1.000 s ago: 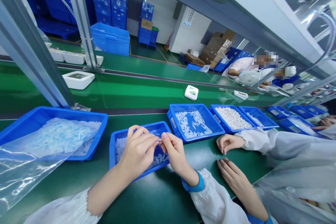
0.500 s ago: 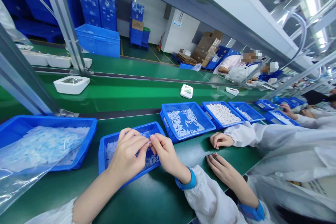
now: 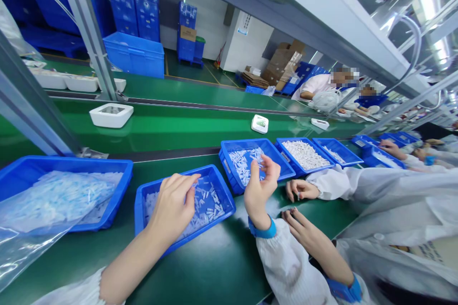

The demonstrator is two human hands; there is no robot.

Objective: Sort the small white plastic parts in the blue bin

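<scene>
Hovering over the near tray [image 3: 219, 182], our left hand [image 3: 175, 202] is narrow, whether gripping anything we cannot tell, and our right hand [image 3: 259, 190] parted by the next tray [image 3: 282, 164].

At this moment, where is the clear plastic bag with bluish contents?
The clear plastic bag lies at the head view's left edge, partly inside the leftmost blue tray and partly out of it, left of the left hand.

One head-worn camera looks forward and down across the bench [image 3: 222, 262], near the left hand [image 3: 175, 205] at seven o'clock and right hand [image 3: 261, 188] at five, the crate [image 3: 135, 57] farther off at ten.
</scene>
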